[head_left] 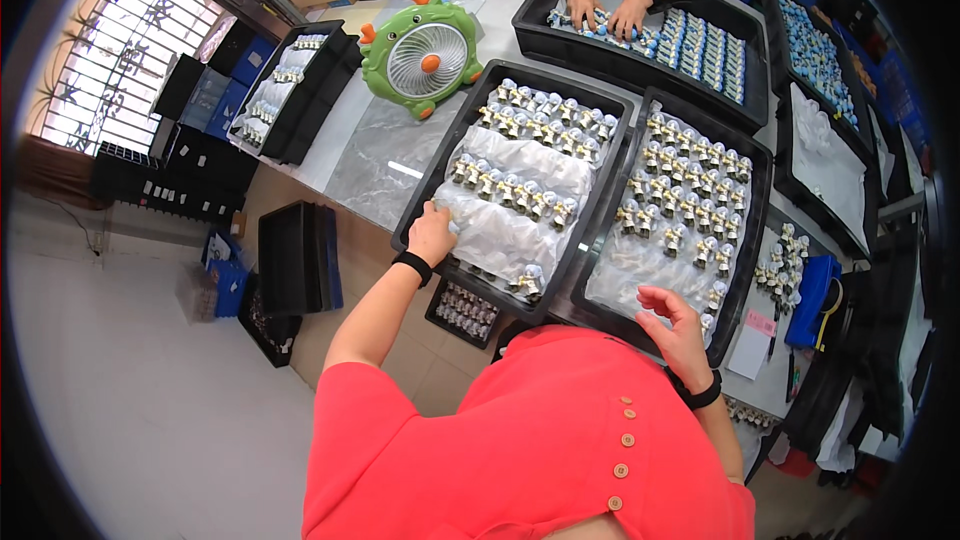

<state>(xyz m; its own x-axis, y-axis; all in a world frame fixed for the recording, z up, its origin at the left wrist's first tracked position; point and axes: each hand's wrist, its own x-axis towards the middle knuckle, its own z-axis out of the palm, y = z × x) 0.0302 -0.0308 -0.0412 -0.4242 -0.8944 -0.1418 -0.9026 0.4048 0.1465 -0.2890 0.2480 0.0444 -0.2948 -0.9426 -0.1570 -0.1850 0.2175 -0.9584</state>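
My left hand is at the left side of a black tray, fingers bent together over its lower part. Something pale shows at the fingertips, too small to make out. Inside this tray, small figurines with whitish heads and gold and dark bodies lie in rows between wrinkled clear plastic sheets. My right hand hovers over the near end of a second black tray, its thumb and fingers apart with nothing between them. Similar figurines fill its far part, and bare plastic covers its near left part.
A green dragon-shaped fan stands on the table at left. Across the table, a co-worker's hands touch blue and white figurines in a black tray. Loose figurines, a blue box and a paper pad lie at right.
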